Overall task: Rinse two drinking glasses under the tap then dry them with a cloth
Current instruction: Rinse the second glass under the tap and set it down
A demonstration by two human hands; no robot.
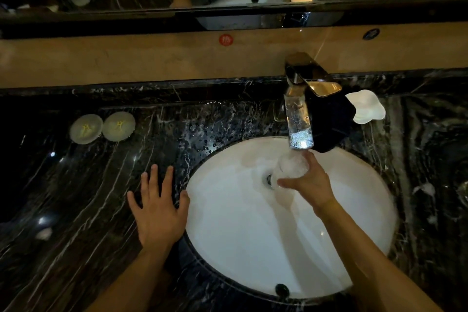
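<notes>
My right hand grips a clear drinking glass over the white oval sink, right under the chrome tap. Water runs from the spout into the glass and foams there. My left hand lies flat on the wet black marble counter at the sink's left rim, fingers spread and holding nothing. A dark cloth lies bunched behind and to the right of the tap. I cannot make out a second glass.
Two round white paper lids lie on the counter at the back left. A white soap dish sits right of the tap. The sink drain is next to the glass. A beige ledge and a mirror run along the back.
</notes>
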